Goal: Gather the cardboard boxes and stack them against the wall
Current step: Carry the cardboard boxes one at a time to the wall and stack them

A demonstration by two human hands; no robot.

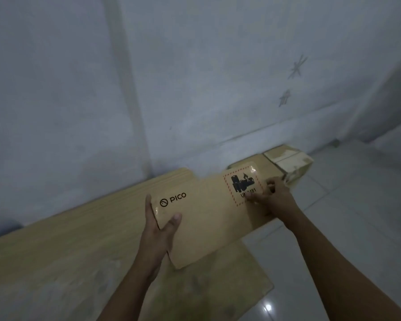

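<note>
Brown cardboard fills the middle of the view: a long, flat PICO box [204, 216] is held between both hands. Its long axis runs from lower left to upper right, roughly along the foot of the grey wall [195, 77], which lies just beyond its far edge.

The left hand [159, 225] clamps the near-left end, with the thumb on the top face and the fingers wrapped over the end. The right hand [272, 195] grips the far-right end, its fingers bent onto the hazard label [242, 184]. The right hand is the one nearer the wall and nearer the small box [289, 161] already against it.

Under and left of the held box lie flat tan sheets [56, 262], probably flattened cardboard. White floor [357, 228] shows to the right.

Any placement, I judge, means pushing forward, away from the body.

Several things are hard to make out:
- The box's underside is hidden, as are the left fingertips and the right thumb.
- Whether the box rests on the sheets or hangs above them cannot be told.
- Its far edge is blurred.
- The label's number is partly covered.
</note>
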